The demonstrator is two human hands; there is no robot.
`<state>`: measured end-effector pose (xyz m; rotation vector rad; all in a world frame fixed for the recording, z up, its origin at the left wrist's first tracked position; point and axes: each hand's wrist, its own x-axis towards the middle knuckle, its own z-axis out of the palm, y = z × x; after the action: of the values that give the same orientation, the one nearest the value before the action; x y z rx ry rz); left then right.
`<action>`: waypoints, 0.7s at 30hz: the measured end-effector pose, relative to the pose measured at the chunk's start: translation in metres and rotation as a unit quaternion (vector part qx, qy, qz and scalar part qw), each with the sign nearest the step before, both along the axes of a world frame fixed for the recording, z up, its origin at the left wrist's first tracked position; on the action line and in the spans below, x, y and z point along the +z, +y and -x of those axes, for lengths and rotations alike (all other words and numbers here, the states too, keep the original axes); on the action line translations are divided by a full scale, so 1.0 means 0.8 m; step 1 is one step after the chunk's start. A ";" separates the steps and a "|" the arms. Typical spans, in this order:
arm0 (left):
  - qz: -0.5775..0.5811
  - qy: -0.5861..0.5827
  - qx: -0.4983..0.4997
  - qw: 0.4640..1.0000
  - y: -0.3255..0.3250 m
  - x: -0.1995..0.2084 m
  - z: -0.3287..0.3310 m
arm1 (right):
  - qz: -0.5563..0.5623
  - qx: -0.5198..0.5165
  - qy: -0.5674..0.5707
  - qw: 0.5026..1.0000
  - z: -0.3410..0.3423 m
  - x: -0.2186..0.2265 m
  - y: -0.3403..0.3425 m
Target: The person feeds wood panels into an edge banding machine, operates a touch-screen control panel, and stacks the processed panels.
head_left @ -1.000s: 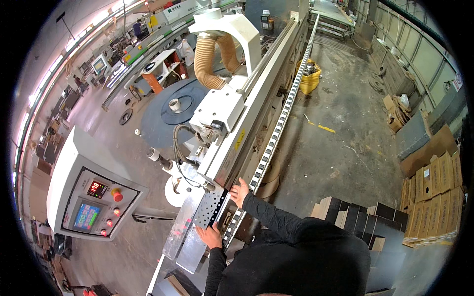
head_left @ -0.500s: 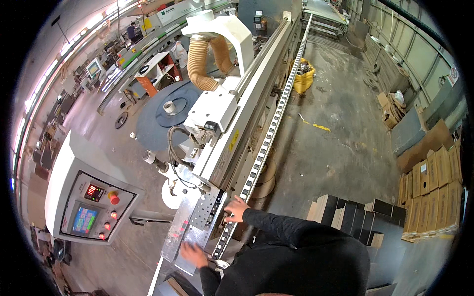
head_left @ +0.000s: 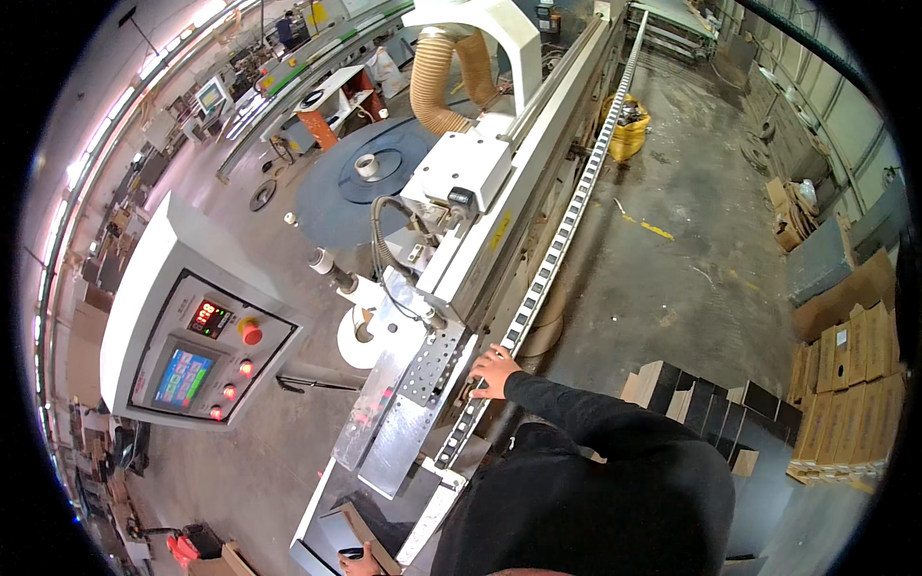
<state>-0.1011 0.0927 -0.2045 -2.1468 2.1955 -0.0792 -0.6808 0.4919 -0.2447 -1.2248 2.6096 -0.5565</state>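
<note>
My right hand (head_left: pixel 495 372) rests on the long rail of black rollers (head_left: pixel 555 248), fingers bent over its edge beside the machine's perforated metal plate (head_left: pixel 429 369). It holds nothing that I can see. Low in the picture, partly cut off by the lower edge, my left hand (head_left: pixel 361 562) is at a light-faced panel or box with a brown edge (head_left: pixel 343 523). The left fingers look curled around a small dark spot there; what they grip is unclear. Between the hands lies a smooth metal bed plate (head_left: pixel 396 459).
A grey control cabinet (head_left: pixel 178 259) with lit buttons stands at left. Ahead is the white machine head (head_left: pixel 461 173) with a ribbed tan hose (head_left: pixel 432 82). Dark panels (head_left: pixel 715 413) and stacked cartons (head_left: pixel 850 384) lie at right; a yellow sack (head_left: pixel 627 142) stands beyond the rail.
My left hand has left the metal plate and dropped to the panel at the lower edge. My right hand stays at the roller rail. The view has shifted, moving the scene rightward and up.
</note>
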 end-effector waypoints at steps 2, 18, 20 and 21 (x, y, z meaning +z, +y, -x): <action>-0.001 0.004 -0.034 0.999 0.009 0.023 0.004 | 0.001 -0.003 0.001 1.000 0.000 -0.008 -0.001; -0.011 0.231 -0.514 0.826 0.152 0.016 0.354 | 0.189 -0.166 -0.007 0.968 -0.042 0.036 -0.034; 0.001 0.227 -0.539 0.811 0.167 0.012 0.404 | 0.267 -0.213 -0.097 0.935 -0.056 0.028 -0.047; 0.001 0.225 -0.544 0.808 0.174 0.012 0.425 | 0.301 -0.234 -0.145 0.913 -0.066 0.017 -0.055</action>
<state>-0.4412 0.2317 -0.1952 -0.6324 3.3544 0.4067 -0.6284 0.4477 -0.2312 -0.5329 2.5333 -1.5870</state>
